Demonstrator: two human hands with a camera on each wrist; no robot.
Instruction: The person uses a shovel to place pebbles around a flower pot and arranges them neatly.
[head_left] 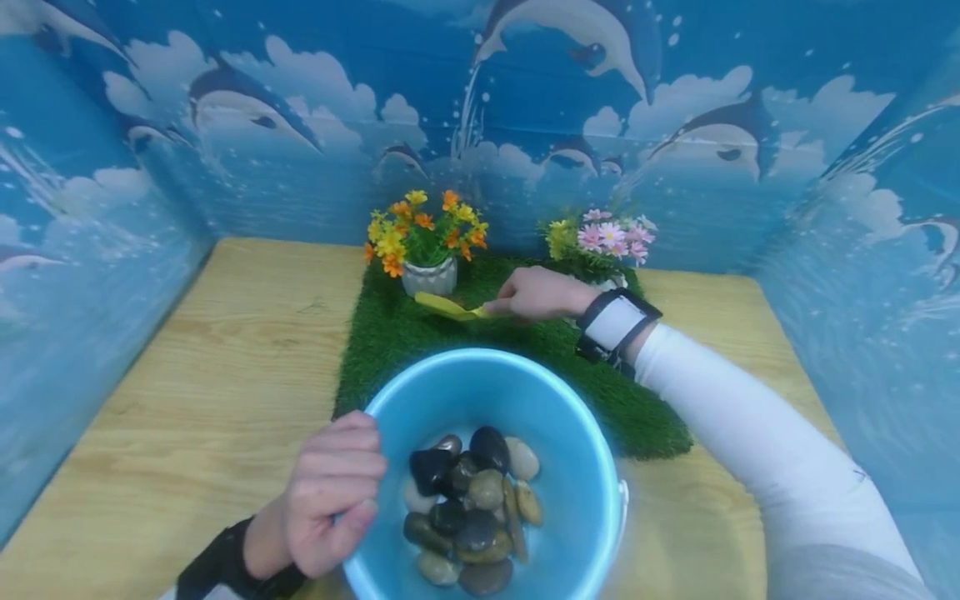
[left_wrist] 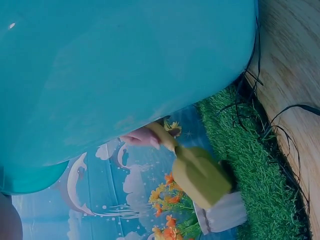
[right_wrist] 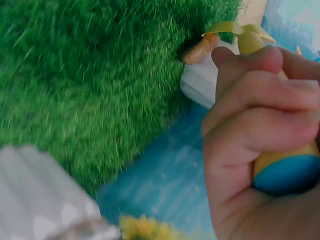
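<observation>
"Any way through?"
"Along the table (head_left: 247,333), left of the mat (head_left: 390,350)."
"Straight ahead?"
"The bucket (head_left: 480,392) blocks the near middle. Beyond, there's a gap between the orange flowers (head_left: 423,221) and pink flowers (head_left: 611,237), but the right hand (head_left: 543,293) is in front."

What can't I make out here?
Head: rear end of the shovel, covered by the right hand.
Head: near side of the bucket, cut off by the bottom edge.
Head: anything covered by the top stones.
Left wrist: most of the right hand, behind the bucket.
Right wrist: white pot, cut off by left edge.
</observation>
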